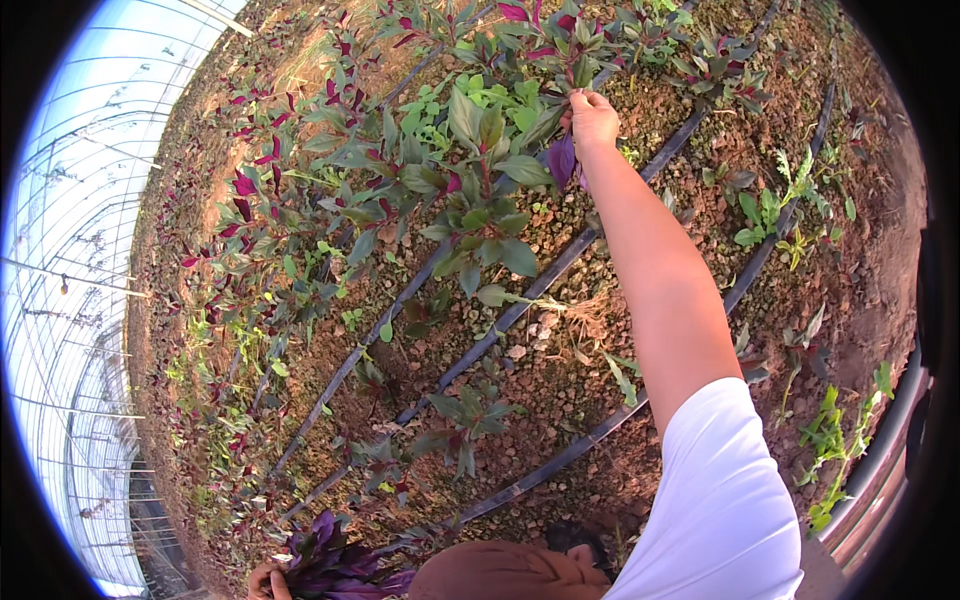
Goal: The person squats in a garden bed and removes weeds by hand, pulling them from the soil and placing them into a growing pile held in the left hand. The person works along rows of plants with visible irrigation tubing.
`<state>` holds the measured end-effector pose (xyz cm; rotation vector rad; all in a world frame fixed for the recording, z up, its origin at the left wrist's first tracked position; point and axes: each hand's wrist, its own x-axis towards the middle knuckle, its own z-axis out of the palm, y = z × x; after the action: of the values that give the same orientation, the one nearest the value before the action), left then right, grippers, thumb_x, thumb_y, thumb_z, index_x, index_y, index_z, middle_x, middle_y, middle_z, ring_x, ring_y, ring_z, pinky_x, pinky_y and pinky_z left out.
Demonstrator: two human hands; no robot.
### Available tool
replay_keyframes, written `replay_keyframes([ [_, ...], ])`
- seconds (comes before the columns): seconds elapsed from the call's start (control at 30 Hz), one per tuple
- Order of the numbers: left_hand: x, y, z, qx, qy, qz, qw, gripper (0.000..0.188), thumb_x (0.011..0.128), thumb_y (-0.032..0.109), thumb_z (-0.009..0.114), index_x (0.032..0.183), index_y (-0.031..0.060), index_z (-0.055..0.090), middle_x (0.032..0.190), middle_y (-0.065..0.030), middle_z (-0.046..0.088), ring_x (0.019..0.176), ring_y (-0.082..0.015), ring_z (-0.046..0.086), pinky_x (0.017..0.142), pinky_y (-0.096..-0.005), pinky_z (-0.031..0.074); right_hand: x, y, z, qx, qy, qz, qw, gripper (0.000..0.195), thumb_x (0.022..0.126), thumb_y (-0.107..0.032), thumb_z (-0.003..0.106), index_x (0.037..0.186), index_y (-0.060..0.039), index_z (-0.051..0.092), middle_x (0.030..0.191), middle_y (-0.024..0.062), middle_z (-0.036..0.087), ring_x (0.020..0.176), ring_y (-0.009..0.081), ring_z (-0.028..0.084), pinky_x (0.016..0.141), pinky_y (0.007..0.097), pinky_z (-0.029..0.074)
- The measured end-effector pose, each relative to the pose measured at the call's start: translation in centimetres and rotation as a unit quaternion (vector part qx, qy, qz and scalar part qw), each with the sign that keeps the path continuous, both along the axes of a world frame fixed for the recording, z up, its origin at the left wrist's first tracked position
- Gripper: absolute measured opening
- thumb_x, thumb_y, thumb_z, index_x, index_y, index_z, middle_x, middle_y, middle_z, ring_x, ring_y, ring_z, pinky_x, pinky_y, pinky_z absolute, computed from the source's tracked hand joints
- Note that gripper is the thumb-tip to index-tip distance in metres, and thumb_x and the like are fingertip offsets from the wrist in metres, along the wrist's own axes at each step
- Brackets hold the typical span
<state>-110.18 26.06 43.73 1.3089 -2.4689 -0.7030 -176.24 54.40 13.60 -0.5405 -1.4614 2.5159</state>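
My right hand (594, 118) reaches far forward, its fingers closed around the stem of a leafy plant (574, 56) with green and magenta leaves. Purple leaves (562, 159) hang just below this hand; whether they are held in the palm or grow there, I cannot tell. At the bottom left, my left hand (268, 583) holds a bunch of dark purple leafy shoots (337, 559), partly cut off by the picture's edge. A larger green-leaved plant (480, 187) with reddish stems grows to the left of my right hand.
Black drip-irrigation hoses (517, 307) run slantwise across the brown soil (540, 420). An uprooted plant with pale roots (589, 311) lies beside one hose. Small plants (469, 420) and green weeds (769, 214) grow around. My brown-clothed knee (502, 574) is below; greenhouse framing (82, 247) curves at left.
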Motion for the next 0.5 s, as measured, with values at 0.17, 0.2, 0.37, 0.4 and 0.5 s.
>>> replay_keyframes([
  [0.17, 0.6, -0.7, 0.0, -0.016, -0.024, -0.011, 1.0, 0.017, 0.087, 0.013, 0.059, 0.097, -0.0009, 0.06, 0.088, -0.0066, 0.063, 0.079, -0.0139, 0.056, 0.074, -0.0275, 0.046, 1.1, 3.1, 6.8, 0.348, 0.114, 0.065, 0.928, 0.031, 0.082, -0.031, 0.054, 0.09, -0.0014, 0.06, 0.072, 0.0084, 0.06, 0.064, 0.0186, 0.057, 0.062, 0.0324, 0.045],
  [0.2, 0.5, -0.3, 0.3, -0.016, -0.023, -0.007, 1.0, 0.017, 0.087, 0.012, 0.059, 0.098, -0.001, 0.06, 0.088, -0.0066, 0.062, 0.078, -0.014, 0.056, 0.074, -0.0276, 0.046, 3.0, 2.9, 8.0, 0.466, 0.14, 0.122, 0.865, 0.029, 0.082, -0.029, 0.055, 0.088, -0.0016, 0.06, 0.069, 0.0059, 0.057, 0.064, 0.0144, 0.055, 0.06, 0.0298, 0.043],
  [0.37, 0.8, -0.2, -1.0, -0.019, -0.004, -0.012, 1.0, 0.015, 0.087, 0.01, 0.058, 0.098, -0.0001, 0.059, 0.09, -0.0076, 0.062, 0.081, -0.014, 0.056, 0.074, -0.0273, 0.047, 8.6, -1.0, 9.9, 0.641, 0.251, 0.434, 0.58, 0.014, 0.072, -0.02, 0.061, 0.078, -0.0066, 0.061, 0.073, 0.0143, 0.06, 0.073, 0.0325, 0.059, 0.064, 0.0424, 0.046],
  [0.4, 0.9, 0.0, -1.3, -0.016, -0.002, 0.001, 1.0, 0.015, 0.087, 0.01, 0.059, 0.098, 0.0, 0.06, 0.089, -0.0075, 0.062, 0.081, -0.014, 0.056, 0.074, -0.0272, 0.047, 8.8, -2.3, 8.6, 0.64, 0.282, 0.443, 0.561, 0.014, 0.075, -0.022, 0.059, 0.082, -0.0105, 0.063, 0.078, 0.0104, 0.062, 0.078, 0.0305, 0.061, 0.068, 0.0414, 0.048],
  [0.5, 1.3, 0.2, -1.6, -0.016, -0.011, 0.025, 1.0, 0.015, 0.087, 0.01, 0.059, 0.098, 0.0, 0.06, 0.089, -0.0071, 0.062, 0.079, -0.0138, 0.056, 0.072, -0.0271, 0.047, 9.7, -4.4, 7.6, 0.656, 0.365, 0.337, 0.569, 0.015, 0.076, -0.016, 0.057, 0.09, -0.0134, 0.061, 0.089, 0.0069, 0.061, 0.08, 0.0291, 0.061, 0.068, 0.0395, 0.05],
])
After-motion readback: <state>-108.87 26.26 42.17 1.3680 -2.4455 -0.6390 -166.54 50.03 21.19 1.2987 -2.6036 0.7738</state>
